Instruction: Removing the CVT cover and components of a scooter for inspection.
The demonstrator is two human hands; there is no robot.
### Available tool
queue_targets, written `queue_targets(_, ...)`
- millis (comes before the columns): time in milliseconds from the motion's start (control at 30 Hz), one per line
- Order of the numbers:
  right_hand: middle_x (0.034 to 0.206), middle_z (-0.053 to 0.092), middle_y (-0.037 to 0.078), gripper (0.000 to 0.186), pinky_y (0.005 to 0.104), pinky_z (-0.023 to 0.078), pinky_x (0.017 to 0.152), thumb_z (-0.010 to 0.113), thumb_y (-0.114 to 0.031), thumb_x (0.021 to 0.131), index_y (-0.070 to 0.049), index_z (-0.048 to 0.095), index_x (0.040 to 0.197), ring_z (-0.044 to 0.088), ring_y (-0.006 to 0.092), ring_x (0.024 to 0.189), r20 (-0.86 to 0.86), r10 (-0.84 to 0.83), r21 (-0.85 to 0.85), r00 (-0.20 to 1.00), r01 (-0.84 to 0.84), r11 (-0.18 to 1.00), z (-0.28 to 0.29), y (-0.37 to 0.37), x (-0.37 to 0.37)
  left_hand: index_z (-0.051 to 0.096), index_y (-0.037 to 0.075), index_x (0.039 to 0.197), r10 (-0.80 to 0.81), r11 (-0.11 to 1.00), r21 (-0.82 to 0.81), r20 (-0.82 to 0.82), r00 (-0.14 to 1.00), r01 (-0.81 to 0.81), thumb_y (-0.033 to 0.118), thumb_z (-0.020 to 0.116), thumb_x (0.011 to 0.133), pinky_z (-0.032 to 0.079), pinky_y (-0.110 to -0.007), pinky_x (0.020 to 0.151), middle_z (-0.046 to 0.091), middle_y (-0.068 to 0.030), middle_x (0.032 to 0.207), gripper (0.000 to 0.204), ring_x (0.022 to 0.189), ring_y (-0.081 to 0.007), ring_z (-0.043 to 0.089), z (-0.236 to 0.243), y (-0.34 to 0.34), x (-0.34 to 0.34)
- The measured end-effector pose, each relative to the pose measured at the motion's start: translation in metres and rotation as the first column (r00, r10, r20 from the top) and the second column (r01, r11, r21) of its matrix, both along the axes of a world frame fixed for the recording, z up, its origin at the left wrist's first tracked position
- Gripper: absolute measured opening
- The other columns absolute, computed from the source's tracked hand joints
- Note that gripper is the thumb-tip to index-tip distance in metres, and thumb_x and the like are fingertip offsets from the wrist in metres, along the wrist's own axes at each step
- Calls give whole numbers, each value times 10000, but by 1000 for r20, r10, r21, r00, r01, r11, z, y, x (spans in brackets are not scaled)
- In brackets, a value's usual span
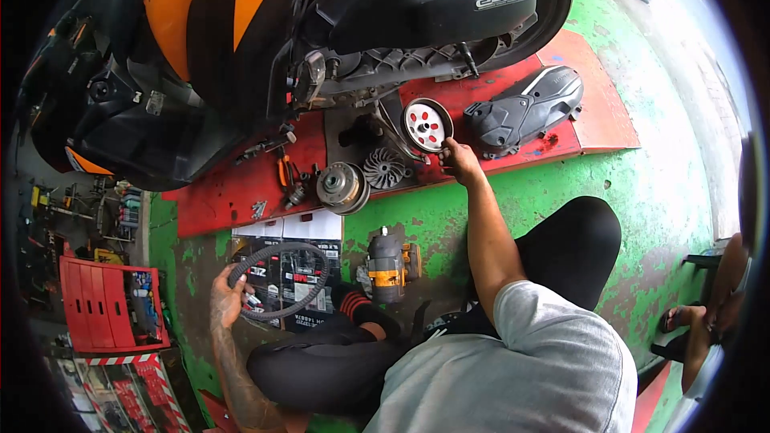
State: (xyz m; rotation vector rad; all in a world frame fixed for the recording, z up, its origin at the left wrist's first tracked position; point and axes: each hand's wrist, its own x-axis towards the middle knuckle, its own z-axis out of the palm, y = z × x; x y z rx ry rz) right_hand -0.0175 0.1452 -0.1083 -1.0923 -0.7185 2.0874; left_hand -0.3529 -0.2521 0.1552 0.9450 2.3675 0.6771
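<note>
My left hand (228, 297) is closed around one side of a black ribbed drive belt (277, 252), held as a loop above printed cardboard. My right hand (461, 162) reaches forward, its fingers at the lower right rim of a clutch bell (419, 118) with a white face and red slots. The bell's face is turned up toward me, over the red platform. Left of it lie a finned fan pulley (385, 168) and a round metal pulley assembly (338, 184). A dark grey engine side cover (525, 110) rests to the right of the bell.
An orange and black scooter (200, 24) stands on the red platform (593, 116) ahead. Pliers (283, 170) and small parts lie on it. A yellow-black impact wrench (387, 269) stands by my foot. A red cabinet (104, 305) is at left; another person's leg (706, 313) shows at right.
</note>
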Motion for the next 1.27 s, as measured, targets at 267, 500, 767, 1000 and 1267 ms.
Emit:
queue_targets(267, 748, 670, 117, 418, 431, 538, 628, 639, -386, 870, 31, 667, 863, 671, 222, 684, 574, -241, 276, 783, 92, 957, -47, 22, -8, 553, -4, 1176, -22, 1000, 16, -4, 1000, 22, 45, 526, 951, 415, -229, 479, 631, -39, 695, 232, 507, -73, 501, -1, -7, 0)
queue_targets(500, 740, 669, 239, 572, 439, 530, 659, 612, -461, 887, 106, 658, 827, 685, 316, 682, 792, -292, 440, 535, -170, 882, -48, 28, -2, 543, -10, 1211, 3, 998, 66, -43, 999, 0, 0, 527, 936, 448, -214, 501, 658, -54, 753, 276, 542, -71, 536, 18, 9, 8)
queue_targets(767, 949, 716, 94, 420, 304, 555, 551, 558, -355, 938, -43, 588, 1217, 665, 168, 662, 594, 550, 220, 587, -776, 591, 114, -12, -7, 563, 0, 1223, 67, 934, 358, -170, 983, -1, -82, 588, 863, 487, -211, 550, 665, -103, 991, 370, 689, -99, 603, 86, 9, 37)
queue_targets(1000, 1355, 496, 270, 986, 387, 405, 1053, 691, -632, 756, 32, 373, 1412, 524, 346, 1234, 608, 741, 551, 285, -823, -136, 158, -125, -111, 561, 1, 1230, 44, 743, 640, -343, 938, 199, 195, 572, 964, 449, -226, 630, 647, -107, 997, 329, 669, -92, 531, 149, -21, 21)
queue_targets(1267, 1346, 513, 170, 568, 359, 542, 896, 464, -461, 990, -68, 422, 1398, 503, 242, 1254, -747, 499, 326, 438, -413, 850, 190, -200, -150, 489, 17, 1300, 42, 793, 583, -341, 939, 176, 394, 483, 1003, 461, -328, 887, 663, -130, 1066, 480, 906, -185, 621, 113, 41, 21)
